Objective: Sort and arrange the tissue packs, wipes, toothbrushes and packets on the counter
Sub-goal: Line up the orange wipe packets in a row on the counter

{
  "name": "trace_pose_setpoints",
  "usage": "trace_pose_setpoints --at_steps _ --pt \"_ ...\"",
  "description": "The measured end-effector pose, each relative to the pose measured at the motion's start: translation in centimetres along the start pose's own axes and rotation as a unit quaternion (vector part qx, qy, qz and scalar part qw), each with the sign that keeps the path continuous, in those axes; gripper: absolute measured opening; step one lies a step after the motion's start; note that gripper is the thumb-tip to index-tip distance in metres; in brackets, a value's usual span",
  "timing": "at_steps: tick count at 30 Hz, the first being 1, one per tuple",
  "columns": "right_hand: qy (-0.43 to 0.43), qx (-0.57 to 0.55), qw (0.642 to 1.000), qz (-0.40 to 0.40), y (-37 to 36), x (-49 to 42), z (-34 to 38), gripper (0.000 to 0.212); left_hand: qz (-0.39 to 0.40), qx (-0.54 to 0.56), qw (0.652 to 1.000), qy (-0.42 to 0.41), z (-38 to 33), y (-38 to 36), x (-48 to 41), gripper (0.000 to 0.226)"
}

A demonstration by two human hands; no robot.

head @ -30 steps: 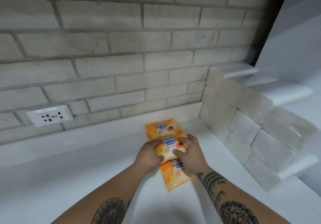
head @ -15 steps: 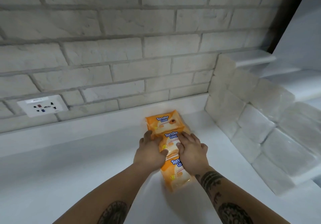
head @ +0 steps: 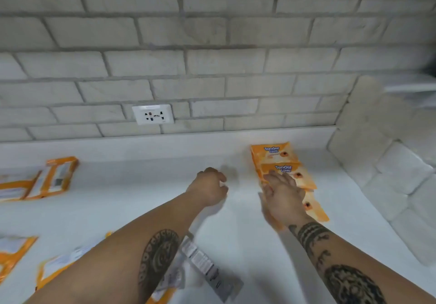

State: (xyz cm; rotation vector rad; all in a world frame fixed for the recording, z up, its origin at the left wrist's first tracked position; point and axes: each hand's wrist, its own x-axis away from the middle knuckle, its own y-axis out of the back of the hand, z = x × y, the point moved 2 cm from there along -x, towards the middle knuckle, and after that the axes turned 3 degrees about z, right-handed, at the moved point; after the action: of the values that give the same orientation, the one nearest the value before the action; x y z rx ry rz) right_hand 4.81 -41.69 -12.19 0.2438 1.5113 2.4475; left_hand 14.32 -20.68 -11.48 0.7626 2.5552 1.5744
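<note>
Three orange Tender Love wipes packs lie overlapped in a row running away from me near the right corner of the white counter (head: 236, 228): the far pack (head: 271, 152), the middle pack (head: 286, 174), and the near pack (head: 315, 209), mostly under my hand. My right hand (head: 282, 195) lies flat with straight fingers on the middle and near packs. My left hand (head: 210, 190) hovers left of the row with fingers loosely curled and nothing in it.
More orange packs lie face down at the far left (head: 57, 177), at the left edge (head: 11, 254) and under my left forearm (head: 59, 266). A grey-white packet (head: 205, 266) lies near the front. A wall socket (head: 153, 114) sits above the counter. Stone blocks (head: 387, 176) wall the right side.
My left hand has let go of the wipes packs and moved left. My right hand has flattened on the row. The view has swung left, showing more packs.
</note>
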Motion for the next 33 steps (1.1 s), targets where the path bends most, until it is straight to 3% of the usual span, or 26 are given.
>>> trace_pose_setpoints --at_steps 6,16,21,25,28,30,33 --pt "0.089 -0.058 0.994 0.030 -4.0 4.7 8.8 0.032 0.002 -0.014 0.998 0.058 8.8 4.5 6.9 0.037" --pt "0.212 0.003 0.962 0.173 -11.0 11.8 26.8 0.036 0.005 0.005 0.985 0.171 24.6 9.7 21.2 0.029" --pt "0.249 0.019 0.944 0.216 -15.4 14.9 34.9 0.038 -0.105 0.024 0.971 0.214 31.8 11.9 27.0 0.026" --pt "0.263 0.017 0.934 0.243 -19.4 16.7 41.7 0.038 -0.148 -0.043 0.941 0.300 38.2 14.0 31.6 0.035" --pt "0.264 0.026 0.927 0.264 -22.2 18.3 45.9 0.035 -0.129 -0.010 0.939 0.319 42.1 13.8 34.4 0.055" --pt "0.245 0.029 0.927 0.284 -23.7 19.7 48.1 0.045 -0.122 0.007 0.947 0.297 43.9 13.5 35.6 0.067" --pt "0.209 0.059 0.919 0.330 -26.1 22.2 50.2 0.072 -0.126 -0.027 0.952 0.278 45.6 12.9 36.7 0.067"
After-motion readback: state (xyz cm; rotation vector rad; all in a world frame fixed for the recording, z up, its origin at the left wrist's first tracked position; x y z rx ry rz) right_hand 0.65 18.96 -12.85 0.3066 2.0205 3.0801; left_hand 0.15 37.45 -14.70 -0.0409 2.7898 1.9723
